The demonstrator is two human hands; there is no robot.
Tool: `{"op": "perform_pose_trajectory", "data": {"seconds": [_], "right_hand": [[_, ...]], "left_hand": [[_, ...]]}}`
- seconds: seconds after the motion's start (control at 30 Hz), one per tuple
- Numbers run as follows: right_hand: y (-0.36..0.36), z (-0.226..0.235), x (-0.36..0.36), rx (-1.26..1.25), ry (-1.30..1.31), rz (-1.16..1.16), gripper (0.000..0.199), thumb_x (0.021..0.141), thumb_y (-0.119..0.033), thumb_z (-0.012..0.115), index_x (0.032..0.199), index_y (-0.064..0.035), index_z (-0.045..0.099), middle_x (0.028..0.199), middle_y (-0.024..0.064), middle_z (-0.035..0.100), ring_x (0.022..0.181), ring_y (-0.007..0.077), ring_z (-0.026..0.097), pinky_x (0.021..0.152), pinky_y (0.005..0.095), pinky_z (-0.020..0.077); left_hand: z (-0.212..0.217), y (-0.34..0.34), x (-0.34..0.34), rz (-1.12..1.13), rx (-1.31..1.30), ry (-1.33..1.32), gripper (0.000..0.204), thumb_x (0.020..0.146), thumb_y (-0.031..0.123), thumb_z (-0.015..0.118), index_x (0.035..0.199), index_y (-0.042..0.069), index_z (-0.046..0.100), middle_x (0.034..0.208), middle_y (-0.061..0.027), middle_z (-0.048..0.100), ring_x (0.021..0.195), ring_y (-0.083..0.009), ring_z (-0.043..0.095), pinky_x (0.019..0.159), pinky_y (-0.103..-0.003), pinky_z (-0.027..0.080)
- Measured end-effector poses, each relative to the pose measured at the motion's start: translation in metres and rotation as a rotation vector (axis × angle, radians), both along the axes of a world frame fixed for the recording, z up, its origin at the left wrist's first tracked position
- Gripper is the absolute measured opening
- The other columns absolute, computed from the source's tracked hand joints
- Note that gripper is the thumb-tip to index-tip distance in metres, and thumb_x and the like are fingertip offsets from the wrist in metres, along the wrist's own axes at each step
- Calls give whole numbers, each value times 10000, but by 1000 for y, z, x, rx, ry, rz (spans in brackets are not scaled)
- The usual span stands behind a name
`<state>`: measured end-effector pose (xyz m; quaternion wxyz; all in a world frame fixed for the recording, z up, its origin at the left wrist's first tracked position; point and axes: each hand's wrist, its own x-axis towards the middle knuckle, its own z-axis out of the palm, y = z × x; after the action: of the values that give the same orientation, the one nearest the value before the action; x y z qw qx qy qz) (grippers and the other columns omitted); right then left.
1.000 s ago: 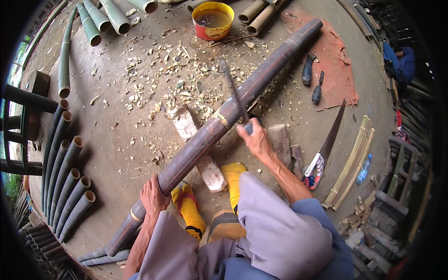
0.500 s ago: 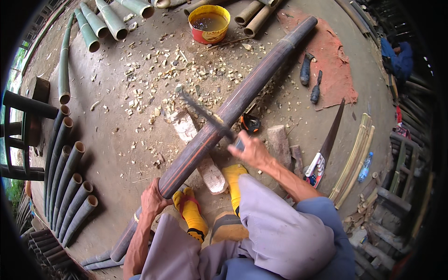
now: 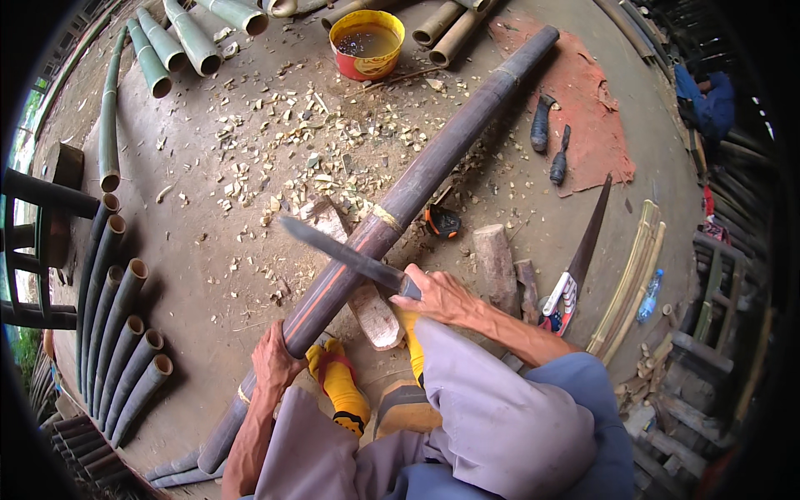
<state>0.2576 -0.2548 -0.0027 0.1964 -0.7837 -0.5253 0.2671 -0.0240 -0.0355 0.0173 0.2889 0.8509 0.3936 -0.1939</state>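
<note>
A long dark bamboo pole lies slantwise across the dirt floor, resting on a wooden block. My left hand grips the pole near its lower end. My right hand holds a long-bladed knife by its handle. The blade lies flat across the pole, pointing left, just below a pale ring at a node. My feet in yellow socks sit under the pole.
Wood chips litter the floor. Cut bamboo tubes lie at left and at the top. An orange bucket, a tape measure, a handsaw, two small tools on red cloth and a log surround me.
The knife has swung down from upright to lie across the pole, blade pointing left. My right hand dropped lower along the pole. My left hand kept its grip.
</note>
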Motion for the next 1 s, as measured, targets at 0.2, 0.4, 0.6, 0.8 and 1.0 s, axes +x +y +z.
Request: {"op": "perform_pose_trajectory", "data": {"seconds": [0.2,0.4,0.6,0.8,1.0], "right_hand": [[24,-1,37,24,424,-473,503,944,-508,531,1000,-12,470,561,72,520,517,137,587,346,283,441],[27,5,50,21,300,-566,524,930,-539,525,982,-21,471,580,27,522,487,104,536,364,286,457],[16,-4,20,-138,104,-79,503,898,-532,590,948,-40,496,660,94,597,517,198,591,440,302,503],[17,0,14,58,266,-282,456,911,-462,603,967,-20,507,632,113,612,538,222,624,524,381,530],[46,12,43,-50,469,-703,460,926,-485,569,952,-28,526,692,125,636,572,240,631,528,416,534]], "left_hand": [[14,18,-5,24,-204,-16,788,517,225,809,1215,36,496,962,-217,654,928,-398,635,817,-459,505],[17,27,3,-11,-342,61,822,523,224,791,1255,21,474,983,-249,651,959,-418,625,842,-447,492],[2,38,-18,-16,-505,10,830,530,235,792,1263,20,467,1022,-240,645,982,-409,622,870,-443,491],[-4,-6,1,-59,34,-79,806,607,294,798,1288,48,442,1034,-222,644,979,-408,620,873,-452,499],[15,24,17,11,-402,8,771,594,330,813,1231,13,519,1013,-224,651,990,-380,626,854,-436,490]]}}
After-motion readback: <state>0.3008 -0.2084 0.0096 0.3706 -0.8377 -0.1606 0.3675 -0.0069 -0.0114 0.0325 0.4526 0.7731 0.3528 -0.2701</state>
